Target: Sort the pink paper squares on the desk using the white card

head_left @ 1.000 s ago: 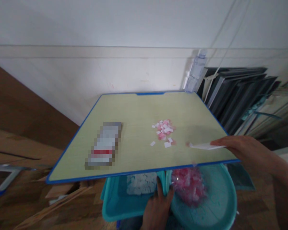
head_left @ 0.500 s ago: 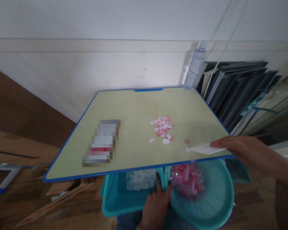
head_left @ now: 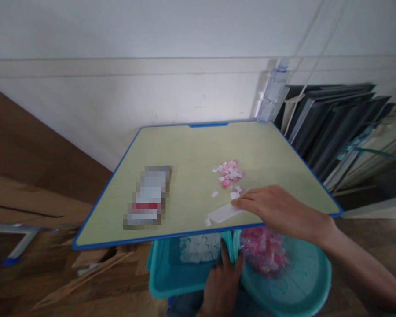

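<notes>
My right hand (head_left: 267, 204) is closed on a flat white card (head_left: 225, 213), held low over the table's near edge. A small white square (head_left: 207, 222) lies at the card's left tip. Just beyond is a loose pile of pink and white small pieces (head_left: 230, 172), with a few stray squares around it. Below the table edge, my left hand (head_left: 222, 279) straddles the touching rims of a rectangular teal basin (head_left: 171, 288) and a round teal basin (head_left: 312, 281), forefinger on one side and thumb on the other. The rectangular basin holds white pieces (head_left: 199, 248); the round one holds pink, shiny small packets (head_left: 264, 251).
The pale folding table (head_left: 185, 149) has a blue rim and stands against the wall. A blurred-out phone-like object (head_left: 148, 196) lies on its left. A clear bottle (head_left: 273, 92) stands at the back right corner. Dark flat panels (head_left: 336, 127) lean to the right; cardboard (head_left: 36, 211) is at left.
My right hand has moved left along the near edge with the white card, and the small square at its tip has moved left too. My left hand stays at the basin rims.
</notes>
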### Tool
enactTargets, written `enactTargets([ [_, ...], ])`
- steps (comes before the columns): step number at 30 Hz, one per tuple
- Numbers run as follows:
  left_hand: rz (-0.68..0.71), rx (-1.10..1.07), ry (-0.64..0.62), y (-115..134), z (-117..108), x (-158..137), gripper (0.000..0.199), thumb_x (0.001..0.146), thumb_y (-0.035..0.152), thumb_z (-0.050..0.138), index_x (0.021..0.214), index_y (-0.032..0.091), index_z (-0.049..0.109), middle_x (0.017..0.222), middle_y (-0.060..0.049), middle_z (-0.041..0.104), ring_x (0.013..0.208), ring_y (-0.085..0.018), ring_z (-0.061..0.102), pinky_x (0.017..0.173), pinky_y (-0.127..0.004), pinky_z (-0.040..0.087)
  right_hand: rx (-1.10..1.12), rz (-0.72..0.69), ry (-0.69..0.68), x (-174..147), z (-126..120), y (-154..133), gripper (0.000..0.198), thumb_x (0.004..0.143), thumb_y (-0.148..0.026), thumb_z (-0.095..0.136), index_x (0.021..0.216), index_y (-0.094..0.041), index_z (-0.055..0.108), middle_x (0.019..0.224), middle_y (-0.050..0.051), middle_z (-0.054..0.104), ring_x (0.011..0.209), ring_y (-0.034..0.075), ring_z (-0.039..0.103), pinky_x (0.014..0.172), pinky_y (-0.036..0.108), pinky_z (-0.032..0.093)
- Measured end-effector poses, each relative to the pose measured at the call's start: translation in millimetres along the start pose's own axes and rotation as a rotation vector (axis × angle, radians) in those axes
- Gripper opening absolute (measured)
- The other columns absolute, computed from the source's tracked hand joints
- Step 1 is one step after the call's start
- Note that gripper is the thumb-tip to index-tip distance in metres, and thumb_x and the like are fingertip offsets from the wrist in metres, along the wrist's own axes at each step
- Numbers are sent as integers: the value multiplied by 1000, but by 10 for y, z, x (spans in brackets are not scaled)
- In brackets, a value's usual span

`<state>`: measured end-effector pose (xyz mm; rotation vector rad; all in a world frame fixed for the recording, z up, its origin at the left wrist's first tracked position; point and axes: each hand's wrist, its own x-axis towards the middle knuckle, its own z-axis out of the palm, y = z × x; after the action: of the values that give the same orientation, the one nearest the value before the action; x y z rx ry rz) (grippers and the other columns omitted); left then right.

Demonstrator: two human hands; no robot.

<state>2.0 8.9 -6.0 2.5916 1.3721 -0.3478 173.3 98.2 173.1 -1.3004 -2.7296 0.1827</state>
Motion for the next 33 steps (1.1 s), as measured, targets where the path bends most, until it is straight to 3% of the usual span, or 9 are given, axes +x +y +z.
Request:
enactTargets([
  [5, 0, -26, 11, 9, -66, 7, 48, 81, 16, 34, 125, 36, 29, 127, -21, 38, 77, -20, 61, 59, -31, 50, -201, 97, 17, -264, -32, 198, 37, 79, -8, 38, 113, -21, 48, 101, 6, 62, 88, 19, 58, 72, 32, 45],
  [10, -9, -21, 22, 16, -68, 0, 44, 83, 19, 30, 123, 37, 31, 127, -20, 39, 76, -19, 61, 59, -30, 50, -229, 82, 20, -411, -12, 192, 39, 81, -8, 30, 112, -24, 47, 106, 2, 60, 93, 18, 56, 73, 31, 45],
  [28, -3, -25, 60, 11, -70, -16, 46, 82, 18, 34, 124, 37, 30, 125, -21, 41, 72, -18, 61, 56, -30, 50, -83, 11, -62, -303, -27, 20, 35, 82, -12, 34, 112, -24, 47, 101, 3, 61, 87, 16, 58, 71, 31, 45],
  [33, -7, -22, 73, 19, -79, -14, 45, 82, 20, 35, 123, 37, 32, 125, -19, 41, 72, -18, 61, 56, -29, 50, -74, 53, -72, -288, -20, 95, 41, 80, -11, 35, 116, -26, 44, 104, 3, 60, 89, 18, 58, 71, 32, 46],
])
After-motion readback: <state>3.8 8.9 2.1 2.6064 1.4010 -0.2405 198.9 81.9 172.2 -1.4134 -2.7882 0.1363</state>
